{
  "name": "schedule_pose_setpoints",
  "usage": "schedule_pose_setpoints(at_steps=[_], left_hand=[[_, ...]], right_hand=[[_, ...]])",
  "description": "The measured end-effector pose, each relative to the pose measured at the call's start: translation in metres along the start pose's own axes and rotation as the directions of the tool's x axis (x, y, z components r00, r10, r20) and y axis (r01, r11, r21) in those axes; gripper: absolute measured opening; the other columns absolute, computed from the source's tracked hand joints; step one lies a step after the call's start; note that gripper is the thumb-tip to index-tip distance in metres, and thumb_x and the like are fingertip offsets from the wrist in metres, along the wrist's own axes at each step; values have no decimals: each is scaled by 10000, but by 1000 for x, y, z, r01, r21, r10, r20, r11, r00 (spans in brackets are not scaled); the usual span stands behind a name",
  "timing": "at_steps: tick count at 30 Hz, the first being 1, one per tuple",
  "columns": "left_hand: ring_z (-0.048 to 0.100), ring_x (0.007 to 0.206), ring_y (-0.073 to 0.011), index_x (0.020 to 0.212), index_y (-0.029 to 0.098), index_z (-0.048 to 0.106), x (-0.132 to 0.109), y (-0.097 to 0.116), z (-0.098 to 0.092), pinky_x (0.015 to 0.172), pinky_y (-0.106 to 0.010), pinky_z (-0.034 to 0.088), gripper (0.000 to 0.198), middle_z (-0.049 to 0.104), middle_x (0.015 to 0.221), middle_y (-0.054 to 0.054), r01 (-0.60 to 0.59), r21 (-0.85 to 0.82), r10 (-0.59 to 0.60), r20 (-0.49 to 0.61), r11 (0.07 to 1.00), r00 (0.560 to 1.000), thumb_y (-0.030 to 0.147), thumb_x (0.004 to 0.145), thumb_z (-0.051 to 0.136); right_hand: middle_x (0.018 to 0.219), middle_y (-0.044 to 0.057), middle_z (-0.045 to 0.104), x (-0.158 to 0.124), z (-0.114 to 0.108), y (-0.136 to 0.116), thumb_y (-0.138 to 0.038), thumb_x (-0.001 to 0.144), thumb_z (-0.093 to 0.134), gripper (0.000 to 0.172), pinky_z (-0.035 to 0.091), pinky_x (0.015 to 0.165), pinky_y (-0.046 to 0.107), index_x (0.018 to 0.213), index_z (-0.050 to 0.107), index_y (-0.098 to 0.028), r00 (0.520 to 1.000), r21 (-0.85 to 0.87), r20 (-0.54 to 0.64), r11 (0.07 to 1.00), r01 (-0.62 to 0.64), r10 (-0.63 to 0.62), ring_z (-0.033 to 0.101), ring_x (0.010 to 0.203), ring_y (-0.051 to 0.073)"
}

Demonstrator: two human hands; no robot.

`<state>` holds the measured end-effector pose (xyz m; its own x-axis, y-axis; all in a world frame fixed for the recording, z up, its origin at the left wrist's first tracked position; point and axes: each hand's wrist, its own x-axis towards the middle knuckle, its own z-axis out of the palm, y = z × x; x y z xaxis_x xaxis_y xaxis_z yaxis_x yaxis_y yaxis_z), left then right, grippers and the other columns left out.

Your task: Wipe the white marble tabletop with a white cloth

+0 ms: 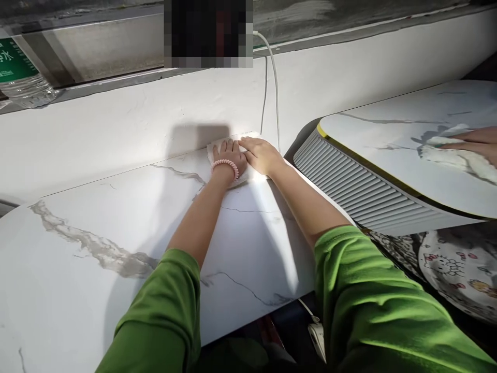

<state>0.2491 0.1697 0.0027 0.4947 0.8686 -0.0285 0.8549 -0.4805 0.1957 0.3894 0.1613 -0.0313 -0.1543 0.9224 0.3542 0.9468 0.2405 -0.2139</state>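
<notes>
Both my arms reach forward in green sleeves over a white marble-patterned tabletop (116, 207). My left hand (230, 158), with a pink beaded bracelet (226, 165) at the wrist, lies flat with fingers spread on a white cloth or paper wipe (251, 177). Beside it my right hand (262, 155) presses on the same wipe, fingers stretched out and touching or nearly touching the left hand. The wipe lies on the tabletop at its far edge, close to the wall, and is partly hidden under the hands.
At right, another person's hand (476, 142) holds a white cloth (446, 155) on a second marble-patterned table (373, 134) with ribbed sides. A water bottle (27, 77) stands on the ledge at left. A white cable (277, 88) hangs down the wall (116, 119). A patterned round cushion (458, 269) sits lower right.
</notes>
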Motion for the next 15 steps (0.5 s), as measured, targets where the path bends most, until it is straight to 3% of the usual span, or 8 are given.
schedule_pose_setpoints(at_steps=[7,10,15], left_hand=[[137,1536,-201,1577,90,221,-49,1,-1,1256,-454,56,607,189,1663,-66,-35,3,35,31,999,999,287,1005,174],[143,1535,-201,1575,89,223,-80,2,-1,1255,-454,56,604,195,1662,-66,-73,9,73,37,997,997,287,1007,177],[166,1531,-214,1570,85,242,-144,10,0,1254,-470,83,599,218,1654,-73,-99,12,99,32,995,995,294,1012,178]], right_hand=[[1492,186,491,-45,-15,-37,-218,923,333,559,346,1164,521,1415,506,-19,998,-67,43,997,40,-37,436,1406,312],[1493,204,484,-73,-22,-57,-230,933,332,559,338,1167,533,1414,497,2,999,-67,36,997,32,-29,427,1410,331],[1480,171,510,-128,-31,-94,-234,934,367,536,348,1153,596,1427,504,-77,999,-21,-12,999,44,-44,442,1400,343]])
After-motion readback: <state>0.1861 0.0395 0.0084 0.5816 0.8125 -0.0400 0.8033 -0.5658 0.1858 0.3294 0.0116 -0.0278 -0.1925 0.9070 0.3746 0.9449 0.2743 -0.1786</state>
